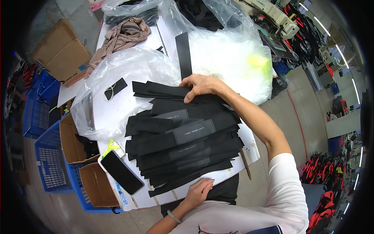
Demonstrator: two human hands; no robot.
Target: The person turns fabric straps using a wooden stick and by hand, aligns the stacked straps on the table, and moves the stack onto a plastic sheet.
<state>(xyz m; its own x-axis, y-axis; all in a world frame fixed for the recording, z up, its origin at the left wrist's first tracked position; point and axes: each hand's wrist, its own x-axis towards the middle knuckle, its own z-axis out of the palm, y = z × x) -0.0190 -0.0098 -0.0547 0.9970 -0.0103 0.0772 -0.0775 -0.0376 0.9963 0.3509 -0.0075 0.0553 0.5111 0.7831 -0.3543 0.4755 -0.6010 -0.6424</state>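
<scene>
Black fabric strips (156, 146) lie overlapped in a wide pile on the white table, several with a dark label reading "FIGHT YOUR LIMITS". At the pile's far edge my right hand (200, 86) pinches a black fabric strip (161, 89) between thumb and fingers. One longer black strip (183, 54) points away from that hand, across the plastic. My left hand (199, 191) rests by the near table edge, just below the pile, its fingers closed together with nothing visible in them.
A phone (122, 171) lies at the table's left corner. Clear plastic bags (128, 64) cover the far side, beside a checked cloth (120, 39). Blue crates (50, 163) with cardboard boxes stand left. A brown pointed stick (246, 163) lies at the right edge; a sewing machine (276, 19) is beyond.
</scene>
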